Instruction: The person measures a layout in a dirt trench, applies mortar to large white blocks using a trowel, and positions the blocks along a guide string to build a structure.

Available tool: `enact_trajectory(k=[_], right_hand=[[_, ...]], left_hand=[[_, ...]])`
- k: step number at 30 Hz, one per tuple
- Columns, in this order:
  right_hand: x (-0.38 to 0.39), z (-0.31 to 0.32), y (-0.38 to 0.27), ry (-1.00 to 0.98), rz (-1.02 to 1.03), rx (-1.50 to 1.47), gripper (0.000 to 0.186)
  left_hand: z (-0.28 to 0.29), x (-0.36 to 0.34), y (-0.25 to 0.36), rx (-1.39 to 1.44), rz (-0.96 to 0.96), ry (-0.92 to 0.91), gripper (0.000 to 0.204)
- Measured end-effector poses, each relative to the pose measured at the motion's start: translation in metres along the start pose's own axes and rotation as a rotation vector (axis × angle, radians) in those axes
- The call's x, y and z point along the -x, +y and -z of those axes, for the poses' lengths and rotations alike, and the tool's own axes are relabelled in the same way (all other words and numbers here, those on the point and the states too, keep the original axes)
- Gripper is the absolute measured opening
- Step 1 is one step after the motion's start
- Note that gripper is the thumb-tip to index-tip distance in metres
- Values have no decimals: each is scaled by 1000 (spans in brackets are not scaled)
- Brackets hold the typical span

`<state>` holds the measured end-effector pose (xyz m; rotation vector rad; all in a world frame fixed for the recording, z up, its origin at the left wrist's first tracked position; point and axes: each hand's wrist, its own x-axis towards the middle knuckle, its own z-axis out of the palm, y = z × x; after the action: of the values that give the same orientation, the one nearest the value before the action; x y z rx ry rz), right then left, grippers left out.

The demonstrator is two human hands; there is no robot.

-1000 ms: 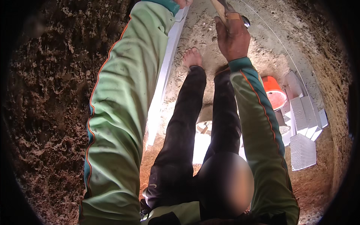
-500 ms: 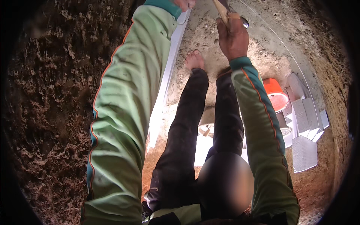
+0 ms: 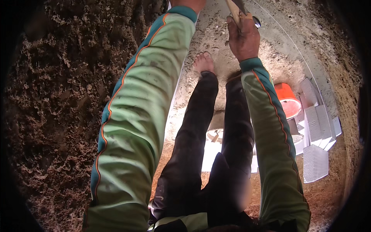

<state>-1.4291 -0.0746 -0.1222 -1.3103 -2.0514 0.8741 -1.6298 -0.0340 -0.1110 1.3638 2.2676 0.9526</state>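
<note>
At the top edge, my left hand (image 3: 191, 4) is mostly out of frame, its fingers hidden, above a pale straight board (image 3: 168, 123) that runs down behind my sleeve. My right hand (image 3: 243, 38) grips a wooden piece (image 3: 235, 8) with a dark flat part beside it, apparently a tool; its far end is cut off. A small shiny round object (image 3: 256, 22) shows just right of my fingers. Below my hands are my bare foot (image 3: 203, 63) and dark trouser legs, on rough, dusty ground.
A red bucket (image 3: 287, 94) stands at the right beside pale blocks (image 3: 315, 162). Between my legs sits a round container (image 3: 211, 135) with a short handle. A thin cord (image 3: 293, 46) curves down the right side. A dark, rough earthen surface (image 3: 65, 108) fills the left.
My left arm has swung right, its hand now covering more of the top edge and the board. My right hand, still gripping, and the surroundings sit slightly right and lower in the picture.
</note>
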Motion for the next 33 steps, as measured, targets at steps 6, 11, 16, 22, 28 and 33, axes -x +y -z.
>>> enact_trajectory(k=[6,11,16,22,28,33], right_hand=[[5,2,-1,-5,47,38,22],[-3,5,-4,-69,-1,19,32],[21,8,-18,-62,-192,-238,28],[90,2,5,-308,-726,-508,27],[121,6,28,-368,-758,-183,37],[75,19,29,50,-60,74,39]], left_hand=[[-4,6,-6,-105,-45,94,25],[-3,6,-6,-121,-78,95,29],[16,11,5,-13,32,7,37],[8,9,-3,75,-15,-48,47],[4,9,-12,49,-147,-12,36],[8,7,-3,-33,-89,-60,37]])
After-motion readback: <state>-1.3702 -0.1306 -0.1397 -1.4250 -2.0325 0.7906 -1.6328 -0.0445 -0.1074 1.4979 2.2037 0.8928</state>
